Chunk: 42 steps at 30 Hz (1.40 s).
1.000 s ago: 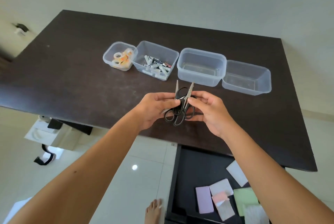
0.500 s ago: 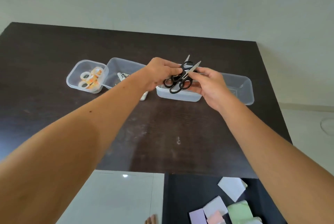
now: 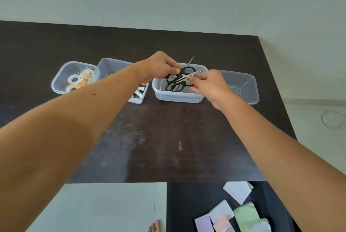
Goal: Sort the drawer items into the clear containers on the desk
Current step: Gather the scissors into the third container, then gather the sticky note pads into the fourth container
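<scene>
Pinching black scissors point(image 3: 177, 80) over the third clear container point(image 3: 177, 99), fingers of left hand point(image 3: 162, 66) and right hand point(image 3: 209, 86).

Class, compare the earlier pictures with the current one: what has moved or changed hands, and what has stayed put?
Both hands carried the scissors forward from above the desk's near edge to over the third clear container. The left hand still grips the black handles; the right hand still pinches the blades. The four containers, tape rolls and drawer notepads stayed put.

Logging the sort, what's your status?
Left hand and right hand both pinch black-handled steel scissors. Scissors held over third clear plastic container. Nothing in the way.
</scene>
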Each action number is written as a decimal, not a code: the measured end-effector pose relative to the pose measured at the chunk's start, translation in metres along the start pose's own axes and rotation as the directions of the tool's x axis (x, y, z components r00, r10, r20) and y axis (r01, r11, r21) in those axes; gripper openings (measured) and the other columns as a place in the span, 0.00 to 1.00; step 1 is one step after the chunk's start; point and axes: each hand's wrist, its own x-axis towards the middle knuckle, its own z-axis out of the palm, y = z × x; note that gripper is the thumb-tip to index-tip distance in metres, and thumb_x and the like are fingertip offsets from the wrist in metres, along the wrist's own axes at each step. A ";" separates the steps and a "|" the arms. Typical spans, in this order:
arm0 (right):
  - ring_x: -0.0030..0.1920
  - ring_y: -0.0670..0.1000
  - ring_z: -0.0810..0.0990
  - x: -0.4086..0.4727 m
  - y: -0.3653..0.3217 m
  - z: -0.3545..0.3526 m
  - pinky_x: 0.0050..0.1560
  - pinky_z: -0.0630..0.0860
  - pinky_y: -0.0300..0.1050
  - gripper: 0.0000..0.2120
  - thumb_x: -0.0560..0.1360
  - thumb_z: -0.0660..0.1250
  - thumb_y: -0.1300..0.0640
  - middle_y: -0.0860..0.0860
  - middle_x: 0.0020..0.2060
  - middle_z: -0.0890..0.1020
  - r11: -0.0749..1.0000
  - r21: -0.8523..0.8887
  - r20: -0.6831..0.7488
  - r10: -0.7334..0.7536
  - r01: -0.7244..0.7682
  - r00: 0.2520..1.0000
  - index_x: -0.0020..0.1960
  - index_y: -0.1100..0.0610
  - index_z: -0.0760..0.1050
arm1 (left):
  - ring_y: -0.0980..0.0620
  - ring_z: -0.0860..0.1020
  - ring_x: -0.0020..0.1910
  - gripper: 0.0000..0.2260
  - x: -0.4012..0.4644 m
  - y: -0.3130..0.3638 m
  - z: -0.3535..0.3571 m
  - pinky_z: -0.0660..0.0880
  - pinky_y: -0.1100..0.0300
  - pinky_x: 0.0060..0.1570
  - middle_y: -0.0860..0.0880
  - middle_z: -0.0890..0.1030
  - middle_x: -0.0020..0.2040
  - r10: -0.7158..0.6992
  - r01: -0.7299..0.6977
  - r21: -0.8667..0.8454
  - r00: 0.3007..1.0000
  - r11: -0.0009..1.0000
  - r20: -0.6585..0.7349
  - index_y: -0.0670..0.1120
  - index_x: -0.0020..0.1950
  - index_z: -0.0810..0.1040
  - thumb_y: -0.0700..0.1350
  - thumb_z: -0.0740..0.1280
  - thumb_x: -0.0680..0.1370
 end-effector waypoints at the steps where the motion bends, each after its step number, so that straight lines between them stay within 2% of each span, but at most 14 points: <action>1: 0.53 0.51 0.88 -0.001 0.001 0.000 0.62 0.84 0.53 0.04 0.81 0.73 0.58 0.52 0.49 0.88 1.000 -0.030 -0.014 0.000 -0.001 1.000 0.51 0.55 0.87 | 0.52 0.82 0.53 0.10 -0.001 -0.001 0.000 0.79 0.65 0.53 0.46 0.86 0.54 0.024 -0.023 0.027 1.000 0.999 -0.015 0.42 0.62 0.85 0.38 0.71 0.80; 3: 0.53 0.54 0.88 -0.007 -0.001 -0.001 0.61 0.84 0.57 0.05 0.81 0.72 0.57 0.52 0.47 0.88 0.993 -0.120 -0.047 -0.012 0.006 0.999 0.49 0.51 0.87 | 0.53 0.83 0.55 0.11 -0.003 -0.003 0.002 0.77 0.65 0.55 0.47 0.86 0.56 0.066 -0.064 0.055 0.997 0.996 -0.042 0.42 0.62 0.85 0.39 0.72 0.80; 6: 0.50 0.57 0.88 -0.017 -0.006 -0.004 0.56 0.85 0.58 0.09 0.80 0.71 0.58 0.54 0.43 0.89 0.971 -0.237 -0.103 -0.050 0.024 0.993 0.43 0.53 0.87 | 0.52 0.84 0.55 0.10 -0.006 -0.007 0.005 0.79 0.60 0.60 0.47 0.87 0.54 0.096 -0.090 0.059 0.989 0.994 -0.108 0.43 0.60 0.86 0.40 0.73 0.79; 9: 0.45 0.53 0.89 -0.027 -0.010 -0.007 0.55 0.86 0.55 0.15 0.80 0.69 0.61 0.55 0.41 0.89 0.976 -0.208 -0.122 -0.096 0.069 0.988 0.36 0.51 0.84 | 0.53 0.84 0.55 0.08 -0.011 -0.011 0.008 0.80 0.59 0.59 0.50 0.87 0.53 0.109 -0.102 0.050 0.978 0.993 -0.177 0.46 0.58 0.87 0.42 0.74 0.79; 12: 0.44 0.49 0.90 -0.038 -0.009 -0.008 0.55 0.86 0.50 0.15 0.80 0.70 0.63 0.53 0.43 0.89 0.993 -0.087 -0.096 -0.093 0.085 0.991 0.39 0.48 0.83 | 0.54 0.84 0.55 0.07 -0.019 -0.016 0.010 0.81 0.58 0.59 0.52 0.87 0.53 0.121 -0.122 0.012 0.962 0.992 -0.246 0.50 0.55 0.88 0.44 0.74 0.78; 15: 0.45 0.49 0.90 -0.048 -0.006 -0.012 0.54 0.86 0.45 0.11 0.80 0.71 0.63 0.53 0.45 0.89 0.994 -0.004 -0.086 -0.110 0.110 0.990 0.44 0.51 0.84 | 0.55 0.86 0.53 0.07 -0.034 -0.020 0.013 0.82 0.55 0.59 0.51 0.88 0.50 0.131 -0.157 -0.070 0.949 0.985 -0.286 0.50 0.53 0.87 0.40 0.73 0.79; 21: 0.49 0.52 0.90 -0.084 0.007 -0.032 0.53 0.86 0.45 0.05 0.81 0.71 0.64 0.56 0.48 0.88 0.983 0.132 -0.020 -0.123 0.125 0.992 0.53 0.57 0.84 | 0.53 0.87 0.51 0.08 -0.078 -0.018 0.036 0.83 0.55 0.57 0.47 0.88 0.50 0.130 -0.237 -0.306 0.935 0.922 -0.330 0.43 0.58 0.85 0.36 0.69 0.81; 25: 0.50 0.52 0.89 -0.118 0.031 -0.056 0.53 0.86 0.46 0.08 0.80 0.73 0.63 0.57 0.51 0.88 0.983 0.156 0.034 -0.098 0.092 0.995 0.59 0.58 0.84 | 0.49 0.86 0.49 0.08 -0.117 -0.015 0.068 0.83 0.52 0.55 0.44 0.87 0.49 0.107 -0.254 -0.485 0.944 0.836 -0.311 0.40 0.59 0.83 0.36 0.69 0.81; 28: 0.51 0.53 0.89 -0.146 0.064 -0.078 0.55 0.86 0.48 0.08 0.80 0.74 0.62 0.56 0.51 0.89 0.985 0.159 0.087 -0.080 0.065 0.993 0.59 0.57 0.84 | 0.45 0.86 0.52 0.10 -0.150 -0.018 0.099 0.83 0.50 0.56 0.39 0.86 0.55 0.073 -0.192 -0.583 0.972 0.790 -0.222 0.40 0.61 0.82 0.39 0.72 0.80; 37: 0.51 0.54 0.89 -0.216 0.174 -0.131 0.55 0.85 0.47 0.10 0.78 0.75 0.62 0.57 0.50 0.89 0.987 0.160 0.182 -0.025 -0.005 0.983 0.59 0.58 0.84 | 0.41 0.85 0.54 0.09 -0.223 -0.060 0.214 0.81 0.46 0.59 0.42 0.86 0.54 -0.022 -0.042 -0.676 0.996 0.736 -0.086 0.41 0.61 0.82 0.39 0.70 0.81; 42: 0.51 0.53 0.89 -0.236 0.232 -0.147 0.56 0.85 0.49 0.09 0.78 0.76 0.61 0.56 0.50 0.89 0.995 0.097 0.196 0.017 -0.036 0.980 0.58 0.57 0.85 | 0.40 0.85 0.57 0.11 -0.248 -0.090 0.271 0.81 0.46 0.60 0.40 0.85 0.59 -0.104 0.061 -0.681 0.994 0.729 -0.022 0.40 0.64 0.81 0.39 0.69 0.82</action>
